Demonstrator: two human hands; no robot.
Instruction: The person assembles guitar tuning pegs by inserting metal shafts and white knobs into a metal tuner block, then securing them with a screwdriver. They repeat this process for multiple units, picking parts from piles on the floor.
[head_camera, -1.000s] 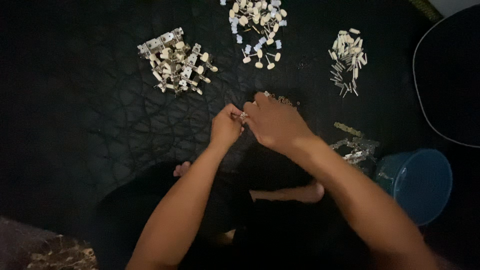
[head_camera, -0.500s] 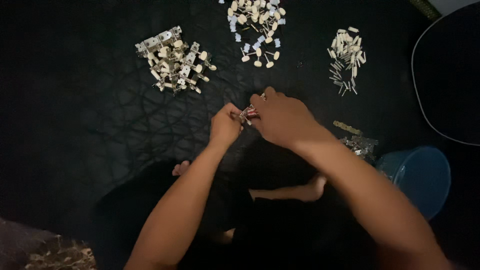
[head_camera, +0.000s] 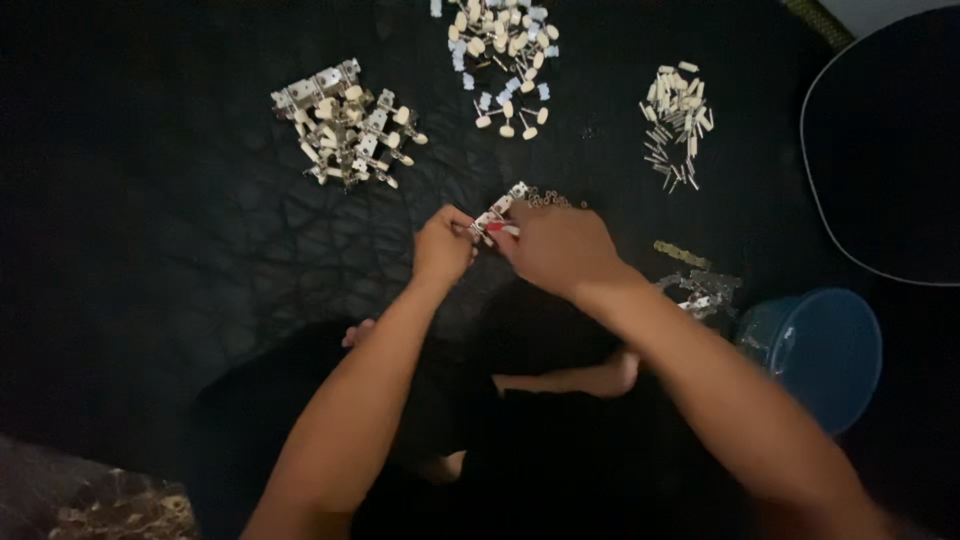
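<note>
Closest in, the person's two bare forearms reach out over a black cloth (head_camera: 180, 280) spread on the floor. The left hand (head_camera: 443, 246) and the right hand (head_camera: 556, 247) meet at one small metal strip part (head_camera: 499, 212), both sets of fingers pinched on it, the left at its near end, the right over its middle; it sits tilted just above the cloth between them. To the right, beside the right forearm, stands one blue plastic tub (head_camera: 825, 355) with a small cluster of metal pieces (head_camera: 700, 290) next to it. Farther out lie three heaps: assembled metal parts with cream knobs (head_camera: 345, 125), loose cream knobs (head_camera: 503, 62), and small pins (head_camera: 677, 122), too many to count.
</note>
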